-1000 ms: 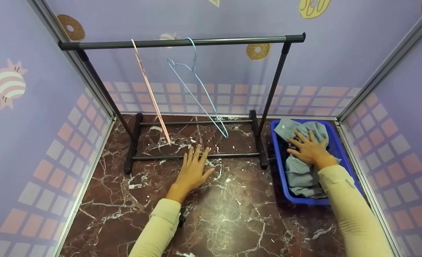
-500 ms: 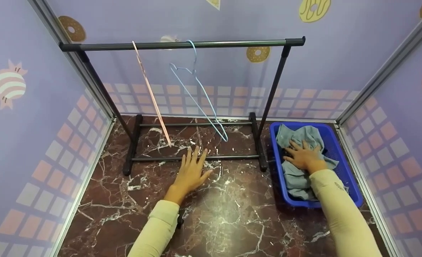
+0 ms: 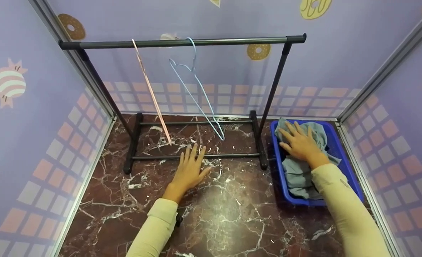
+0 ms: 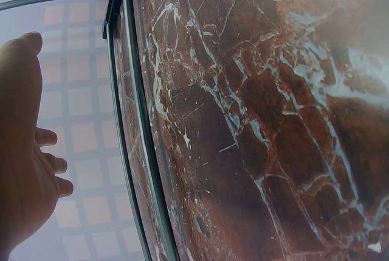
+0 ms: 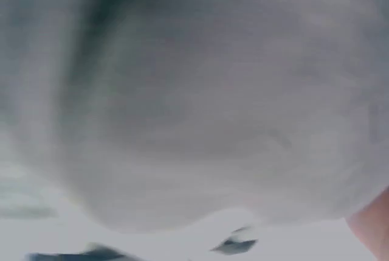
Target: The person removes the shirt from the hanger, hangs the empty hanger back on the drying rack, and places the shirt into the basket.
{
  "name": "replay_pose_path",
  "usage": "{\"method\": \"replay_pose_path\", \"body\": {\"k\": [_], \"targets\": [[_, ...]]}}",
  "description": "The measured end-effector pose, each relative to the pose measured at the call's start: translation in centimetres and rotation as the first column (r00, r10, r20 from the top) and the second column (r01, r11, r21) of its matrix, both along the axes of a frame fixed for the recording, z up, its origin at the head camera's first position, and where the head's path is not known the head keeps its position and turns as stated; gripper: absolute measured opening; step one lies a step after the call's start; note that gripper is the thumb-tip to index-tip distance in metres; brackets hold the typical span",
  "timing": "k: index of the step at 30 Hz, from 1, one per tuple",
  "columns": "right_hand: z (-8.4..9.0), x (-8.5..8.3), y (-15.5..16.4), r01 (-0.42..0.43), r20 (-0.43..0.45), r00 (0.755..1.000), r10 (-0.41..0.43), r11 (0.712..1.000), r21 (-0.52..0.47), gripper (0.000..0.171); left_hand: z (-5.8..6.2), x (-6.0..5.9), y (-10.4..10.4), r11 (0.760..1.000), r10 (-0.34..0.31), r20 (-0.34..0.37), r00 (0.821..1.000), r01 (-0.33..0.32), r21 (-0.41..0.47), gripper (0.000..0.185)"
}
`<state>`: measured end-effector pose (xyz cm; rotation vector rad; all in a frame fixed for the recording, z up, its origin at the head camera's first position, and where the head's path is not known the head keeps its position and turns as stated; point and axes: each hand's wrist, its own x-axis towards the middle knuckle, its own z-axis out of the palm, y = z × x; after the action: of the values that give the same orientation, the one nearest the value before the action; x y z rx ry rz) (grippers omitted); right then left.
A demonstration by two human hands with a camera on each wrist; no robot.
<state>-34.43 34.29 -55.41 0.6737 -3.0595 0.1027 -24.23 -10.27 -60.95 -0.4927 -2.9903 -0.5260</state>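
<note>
My right hand [image 3: 300, 143] lies with fingers spread on grey-green cloth [image 3: 298, 176] heaped in a blue plastic basket [image 3: 341, 151]. The far part of the heap shows beyond the fingertips. Blurred grey fabric [image 5: 213, 109] fills most of the right wrist view, with a bit of the hand [image 5: 377, 227] at its edge. Over the floor in front of the clothes rack [image 3: 232, 41], my left hand [image 3: 188, 172] is stretched out with nothing in it. From the left wrist, the thumb and several fingertips of that hand [image 4: 21, 145] show.
A pink hanger [image 3: 150, 89] and a light blue hanger [image 3: 200, 91] hang from the rack's top bar. Its black feet stand on dark marbled floor [image 3: 225, 214]. Lilac walls [image 3: 389, 117] enclose the space on the left, right and back.
My right hand has shifted a little toward the far left of the basket, over the cloth. The left hand stays almost in place. The blue hanger swings slightly.
</note>
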Motion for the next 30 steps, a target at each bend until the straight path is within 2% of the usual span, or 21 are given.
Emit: {"method": "replay_pose_path", "body": {"k": [5,8,11,15,22,26,30], "targets": [[0.1,-2.0,-1.1,0.02,0.089,0.996,-0.023,0.999,0.035,0.064,0.0,0.1,-0.4,1.0,0.005,-0.019,1.0,-0.005,-0.02,0.08],[-0.3,-2.5,-1.1,0.041,0.156,0.987,-0.049,0.998,0.053,0.063,-0.2,0.3,-0.6,1.0,0.004,-0.011,1.0,-0.004,-0.031,0.08],[-0.9,-2.4,-0.7,0.05,0.202,0.977,-0.062,0.997,0.065,0.062,-0.3,0.5,-0.7,1.0,0.008,0.001,1.0,-0.008,-0.018,0.08],[-1.6,-1.9,-0.4,0.061,0.237,0.969,-0.076,0.996,0.069,0.059,-0.4,0.6,-0.8,1.0,0.026,-0.017,1.0,-0.026,0.004,0.08],[-2.9,-1.3,-0.3,0.055,0.343,0.936,-0.085,0.994,0.097,0.059,-0.6,0.8,-1.1,1.0,0.02,0.003,1.0,-0.02,-0.022,0.081],[-3.2,-1.4,-0.3,0.055,0.331,0.94,-0.087,0.993,0.106,0.058,-0.6,0.7,-1.4,0.999,0.028,-0.011,1.0,-0.028,-0.017,0.08],[-2.6,-2.0,-0.4,0.076,0.259,0.962,-0.083,0.996,0.038,0.058,-0.3,0.6,-1.8,0.999,0.039,-0.03,0.999,-0.04,-0.01,0.08]]}}
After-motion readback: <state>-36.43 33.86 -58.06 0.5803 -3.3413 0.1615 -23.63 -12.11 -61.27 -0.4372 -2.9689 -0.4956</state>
